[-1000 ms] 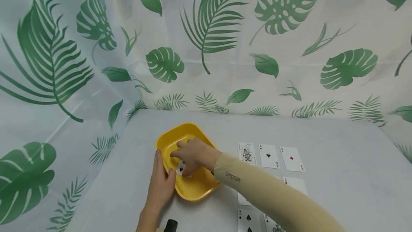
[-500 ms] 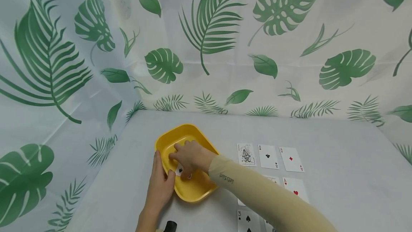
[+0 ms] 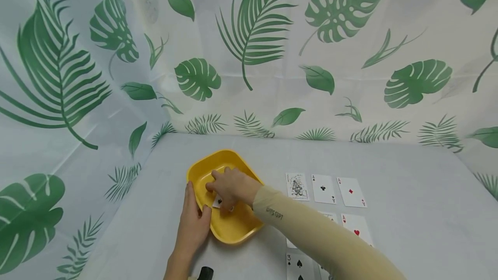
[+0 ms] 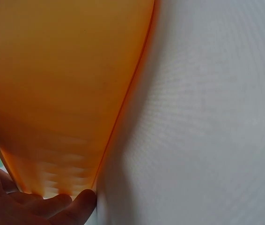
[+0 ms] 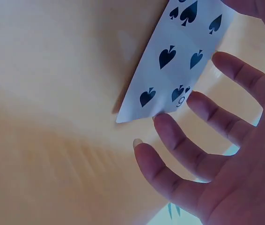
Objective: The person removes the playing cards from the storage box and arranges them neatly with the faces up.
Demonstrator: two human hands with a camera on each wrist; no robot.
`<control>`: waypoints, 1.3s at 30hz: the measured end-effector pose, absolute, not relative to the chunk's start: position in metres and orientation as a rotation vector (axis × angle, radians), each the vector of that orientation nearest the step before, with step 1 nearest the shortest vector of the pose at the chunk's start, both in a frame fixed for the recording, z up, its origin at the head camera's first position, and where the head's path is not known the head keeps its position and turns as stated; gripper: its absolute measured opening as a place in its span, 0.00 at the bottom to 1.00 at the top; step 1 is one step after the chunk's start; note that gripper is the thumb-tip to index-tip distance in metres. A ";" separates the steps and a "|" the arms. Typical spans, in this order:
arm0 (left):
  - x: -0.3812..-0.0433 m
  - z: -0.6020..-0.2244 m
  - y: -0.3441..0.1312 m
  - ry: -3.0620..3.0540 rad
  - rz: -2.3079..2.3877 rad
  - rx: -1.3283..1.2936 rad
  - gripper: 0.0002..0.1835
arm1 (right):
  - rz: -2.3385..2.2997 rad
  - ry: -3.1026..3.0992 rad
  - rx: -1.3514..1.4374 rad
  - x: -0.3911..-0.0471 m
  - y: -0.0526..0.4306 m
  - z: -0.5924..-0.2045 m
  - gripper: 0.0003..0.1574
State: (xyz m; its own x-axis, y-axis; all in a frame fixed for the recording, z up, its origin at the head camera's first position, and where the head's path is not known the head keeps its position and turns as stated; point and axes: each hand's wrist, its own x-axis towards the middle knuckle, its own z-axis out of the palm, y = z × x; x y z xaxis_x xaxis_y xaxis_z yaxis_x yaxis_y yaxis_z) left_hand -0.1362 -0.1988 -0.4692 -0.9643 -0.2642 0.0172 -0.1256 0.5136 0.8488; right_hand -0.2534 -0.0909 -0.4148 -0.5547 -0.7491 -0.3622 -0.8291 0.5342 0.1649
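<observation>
My left hand point(image 3: 194, 224) holds the yellow plastic tray point(image 3: 229, 235) by its left side. Its thumb lies at the rim and the fingers run along the outer wall; the left wrist view shows fingertips against the tray wall point(image 4: 67, 89). Inside the tray my right hand point(image 3: 232, 187) has curled fingers at a playing card point(image 5: 163, 70) marked with black spades. In the right wrist view, the thumb is at the card's upper end and fingertips point(image 5: 165, 119) touch its edge. Part of the card is covered by the hand in the head view.
Right of the tray, playing cards lie face up in rows: a joker point(image 3: 297, 186), an ace of clubs point(image 3: 323, 189), an ace of diamonds point(image 3: 351, 192), an ace of hearts point(image 3: 356, 228) and a three of spades point(image 3: 298, 267). My right sleeve point(image 3: 311, 232) covers some. A leaf-print curtain point(image 3: 268, 94) hangs behind.
The right hand shifts only slightly within the tray, and the card under its fingers turns a little. The left hand and the tray stay put.
</observation>
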 end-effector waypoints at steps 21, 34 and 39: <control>-0.136 -0.469 -0.200 -2.604 -1.458 0.327 0.44 | 0.439 2.598 -1.618 -0.243 -0.053 -0.348 0.34; -0.136 -0.467 -0.196 -2.594 -1.448 0.313 0.44 | 0.357 2.681 -1.718 -0.223 0.024 -0.327 0.28; -0.136 -0.466 -0.196 -2.597 -1.455 0.328 0.44 | 0.264 2.714 -1.756 -0.214 0.059 -0.330 0.28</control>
